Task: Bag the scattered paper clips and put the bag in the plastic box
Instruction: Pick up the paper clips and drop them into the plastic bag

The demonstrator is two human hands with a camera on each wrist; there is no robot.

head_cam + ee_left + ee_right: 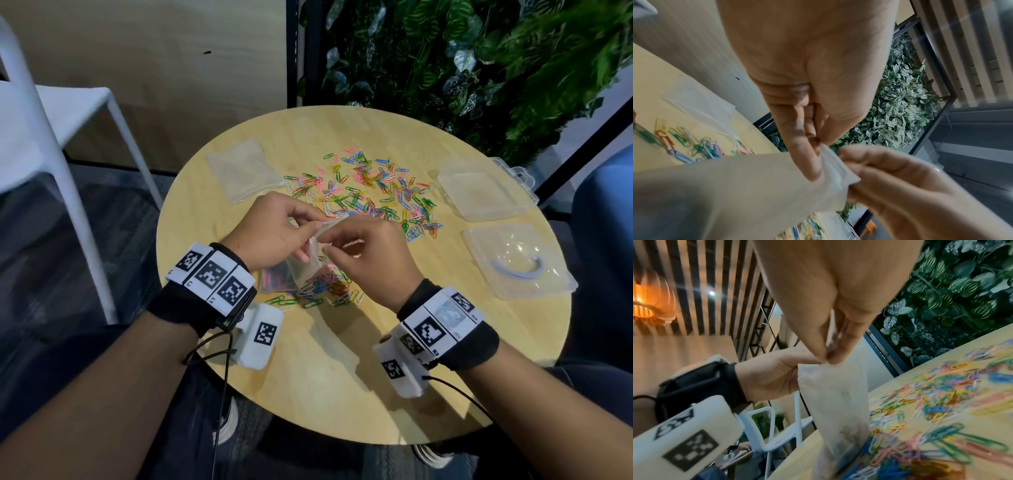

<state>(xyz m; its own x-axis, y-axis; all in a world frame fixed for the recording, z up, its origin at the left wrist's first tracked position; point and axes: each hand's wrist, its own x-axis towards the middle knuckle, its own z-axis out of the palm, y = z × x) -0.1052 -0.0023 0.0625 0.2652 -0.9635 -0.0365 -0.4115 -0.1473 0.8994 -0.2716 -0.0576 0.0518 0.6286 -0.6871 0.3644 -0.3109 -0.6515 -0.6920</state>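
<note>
Both hands hold a small clear plastic bag (pixel 317 255) upright over the near middle of the round table. My left hand (pixel 277 229) pinches one side of the bag's top edge (pixel 835 168). My right hand (pixel 363 255) pinches the other side (pixel 828 360). The bag (pixel 836 402) hangs down with some clips in its bottom. Several coloured paper clips (pixel 373 192) lie scattered across the table's centre, and a smaller heap (pixel 322 291) sits under the bag. The clear plastic box (pixel 484 192) lies open at the right with its lid (pixel 517 260) nearer me.
A stack of empty clear bags (pixel 245 169) lies at the table's far left. A filled flat bag (pixel 277 279) sits under my left wrist. A white chair (pixel 58 113) stands to the left and a leafy plant wall (pixel 479 61) behind the wooden table (pixel 325 377).
</note>
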